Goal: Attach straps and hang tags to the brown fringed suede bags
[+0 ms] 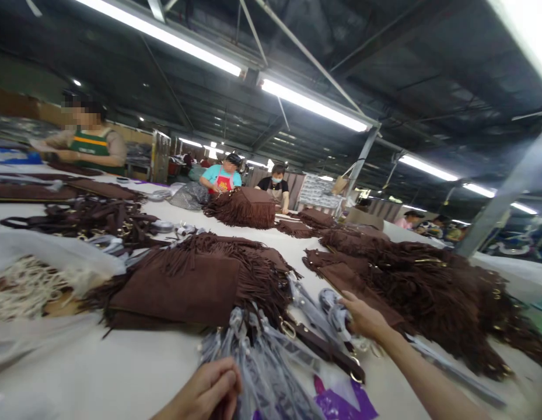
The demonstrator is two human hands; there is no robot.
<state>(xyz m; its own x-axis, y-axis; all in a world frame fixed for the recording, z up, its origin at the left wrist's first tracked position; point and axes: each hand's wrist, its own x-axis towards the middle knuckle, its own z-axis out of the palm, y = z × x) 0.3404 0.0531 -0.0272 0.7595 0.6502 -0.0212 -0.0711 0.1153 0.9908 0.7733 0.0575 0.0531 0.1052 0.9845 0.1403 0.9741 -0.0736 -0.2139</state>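
My right hand reaches out over the table, its fingers closed on a rolled-up, plastic-wrapped strap. My left hand is low in the view, its fingers curled together; whatever they hold, if anything, is hidden. Right beside it lies a bunch of plastic-wrapped straps. A dark brown strap with gold metal clips lies between the two hands. Beyond my left hand is a stack of brown fringed bags, and a large heap of brown fringed bags spreads past my right hand.
A plastic bag of cream cords and a pile of brown straps are at left. Purple plastic lies in front. More fringed bags stand farther back. Several people, including one in a green apron, are around the white table.
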